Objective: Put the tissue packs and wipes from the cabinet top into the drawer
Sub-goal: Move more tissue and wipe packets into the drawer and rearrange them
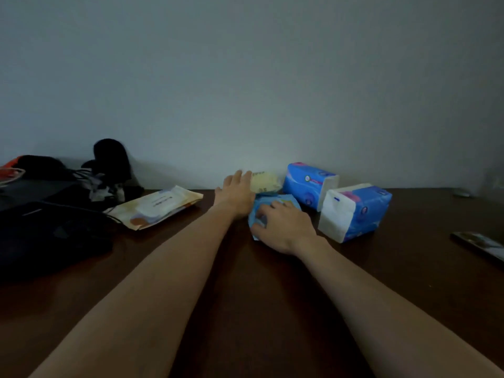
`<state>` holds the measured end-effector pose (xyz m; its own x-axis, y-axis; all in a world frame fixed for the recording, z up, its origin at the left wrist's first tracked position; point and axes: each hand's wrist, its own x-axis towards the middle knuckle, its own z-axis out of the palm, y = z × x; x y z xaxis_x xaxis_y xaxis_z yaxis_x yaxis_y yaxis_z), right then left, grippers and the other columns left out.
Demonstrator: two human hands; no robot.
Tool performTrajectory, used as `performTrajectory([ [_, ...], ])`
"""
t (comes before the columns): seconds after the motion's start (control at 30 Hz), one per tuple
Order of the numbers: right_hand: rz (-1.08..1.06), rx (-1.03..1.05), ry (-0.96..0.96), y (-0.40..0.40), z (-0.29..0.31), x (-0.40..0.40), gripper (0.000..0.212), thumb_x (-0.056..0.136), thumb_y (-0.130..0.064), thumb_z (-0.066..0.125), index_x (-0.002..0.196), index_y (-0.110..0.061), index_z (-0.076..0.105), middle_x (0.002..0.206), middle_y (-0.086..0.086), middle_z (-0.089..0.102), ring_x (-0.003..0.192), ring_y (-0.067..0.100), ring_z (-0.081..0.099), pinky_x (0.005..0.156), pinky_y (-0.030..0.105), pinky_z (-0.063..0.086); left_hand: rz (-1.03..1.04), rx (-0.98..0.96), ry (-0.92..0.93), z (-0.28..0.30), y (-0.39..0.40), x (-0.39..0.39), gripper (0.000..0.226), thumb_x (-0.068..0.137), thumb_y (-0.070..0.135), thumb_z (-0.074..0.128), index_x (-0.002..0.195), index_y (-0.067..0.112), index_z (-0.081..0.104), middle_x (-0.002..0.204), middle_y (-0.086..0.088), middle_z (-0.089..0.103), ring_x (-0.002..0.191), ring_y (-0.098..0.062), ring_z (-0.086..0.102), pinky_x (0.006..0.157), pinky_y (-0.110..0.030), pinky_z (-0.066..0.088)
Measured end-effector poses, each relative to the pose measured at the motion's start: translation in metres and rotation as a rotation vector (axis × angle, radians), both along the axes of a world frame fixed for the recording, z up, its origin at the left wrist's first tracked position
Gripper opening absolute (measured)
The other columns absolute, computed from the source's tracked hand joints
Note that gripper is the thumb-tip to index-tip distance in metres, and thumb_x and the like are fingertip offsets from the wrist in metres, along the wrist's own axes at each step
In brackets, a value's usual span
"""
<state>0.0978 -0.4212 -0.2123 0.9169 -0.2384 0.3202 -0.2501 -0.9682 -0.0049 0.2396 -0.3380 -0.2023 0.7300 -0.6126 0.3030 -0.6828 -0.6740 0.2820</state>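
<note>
While a plain grey wall (245,77) is rising straight behind it, the dark brown cabinet top (245,296) is carrying everything in dim light. At the far left, black bags and cords (49,208) are lying heaped. Next, a flat cream wipes pack (155,207) is lying near the wall. The left hand (236,193) is reaching forward with fingers extended, touching a small pale yellow pack (266,181) against the wall. The right hand (283,227) is curling over a light blue soft pack (272,201), gripping it. Two blue-and-white tissue packs (309,184) (354,212) are sitting just right of it, close together. A dark phone (480,245) is lying near the right edge, with bare wood in front.
</note>
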Motion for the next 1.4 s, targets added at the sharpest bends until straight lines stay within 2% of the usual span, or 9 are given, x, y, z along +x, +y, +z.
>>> performTrajectory([
  [0.13,0.033,0.091,0.022,-0.009,-0.010,-0.002,0.047,0.094,-0.058,0.042,0.130,-0.032,0.056,0.134,0.000,0.052,0.131,0.027,0.037,0.091,0.039,0.034,0.031,0.055,-0.065,-0.014,-0.011,0.011,0.042,0.100,0.035,0.050,0.128,0.005,0.058,0.131,-0.017,0.053,0.125,-0.035,0.046,0.099,-0.047,0.045],
  [0.3,0.024,0.124,0.100,0.012,0.003,-0.023,0.053,0.090,-0.065,0.045,0.131,-0.034,0.057,0.140,-0.001,0.047,0.136,0.027,0.033,0.093,0.044,0.037,0.055,0.124,-0.185,0.002,0.035,-0.030,0.036,0.095,0.039,0.059,0.107,0.007,0.070,0.110,-0.014,0.068,0.101,-0.032,0.065,0.072,-0.033,0.042],
  [0.4,0.067,0.144,0.115,0.038,0.006,-0.056,0.056,0.085,-0.072,0.046,0.128,-0.037,0.056,0.141,-0.006,0.044,0.138,0.024,0.031,0.083,0.042,0.033,0.069,0.126,-0.188,-0.001,0.080,-0.074,0.033,0.094,0.038,0.060,0.103,0.008,0.071,0.106,-0.013,0.069,0.097,-0.029,0.066,0.070,-0.033,0.043],
  [0.7,0.174,0.079,0.062,0.153,-0.004,-0.239,0.101,0.062,-0.105,0.031,0.141,-0.043,0.047,0.147,-0.011,0.043,0.141,0.019,0.031,0.095,0.052,0.044,0.134,-0.049,-0.208,-0.008,0.229,-0.283,0.034,0.087,0.037,0.058,0.106,0.011,0.067,0.108,-0.013,0.063,0.101,-0.035,0.062,0.074,-0.038,0.048],
  [0.8,0.255,-0.122,-0.137,0.180,-0.028,-0.296,0.061,0.080,-0.055,0.071,0.134,-0.029,0.057,0.138,-0.003,0.053,0.130,0.026,0.043,0.075,0.045,0.056,0.113,-0.292,-0.321,-0.043,0.272,-0.367,0.033,0.084,0.035,0.061,0.102,0.007,0.064,0.102,-0.012,0.060,0.097,-0.033,0.060,0.067,-0.041,0.050],
  [0.9,0.262,-0.107,-0.459,0.206,-0.071,-0.346,0.045,0.082,-0.007,0.061,0.121,-0.026,0.067,0.128,-0.008,0.062,0.118,0.023,0.055,0.068,0.037,0.056,0.070,-0.430,-0.313,-0.092,0.303,-0.430,0.028,0.083,0.033,0.064,0.098,0.009,0.059,0.100,-0.008,0.060,0.096,-0.028,0.058,0.065,-0.038,0.048],
  [1.03,0.310,-0.112,-0.446,0.232,-0.171,-0.417,0.050,0.100,-0.004,0.041,0.140,-0.027,0.060,0.138,-0.008,0.060,0.122,0.018,0.057,0.082,0.029,0.053,0.097,-0.437,-0.173,-0.182,0.345,-0.470,0.023,0.092,0.034,0.061,0.101,0.013,0.056,0.097,0.000,0.057,0.090,-0.018,0.057,0.057,-0.028,0.043],
  [1.23,0.286,0.065,-0.021,0.233,-0.292,-0.451,0.063,0.067,0.000,0.084,0.125,-0.021,0.071,0.117,-0.006,0.074,0.101,0.015,0.070,0.060,0.027,0.057,0.301,-0.365,0.040,-0.301,0.401,-0.472,0.019,0.095,0.041,0.049,0.094,0.022,0.050,0.089,0.009,0.054,0.078,-0.014,0.057,0.057,-0.025,0.042],
  [1.4,0.162,0.052,0.088,0.221,-0.335,-0.407,0.068,0.062,-0.001,0.088,0.125,-0.019,0.071,0.119,-0.002,0.073,0.105,0.019,0.070,0.065,0.030,0.059,0.388,-0.300,0.155,-0.346,0.411,-0.467,0.015,0.092,0.040,0.054,0.092,0.025,0.052,0.085,0.013,0.046,0.072,-0.007,0.051,0.053,-0.012,0.027],
])
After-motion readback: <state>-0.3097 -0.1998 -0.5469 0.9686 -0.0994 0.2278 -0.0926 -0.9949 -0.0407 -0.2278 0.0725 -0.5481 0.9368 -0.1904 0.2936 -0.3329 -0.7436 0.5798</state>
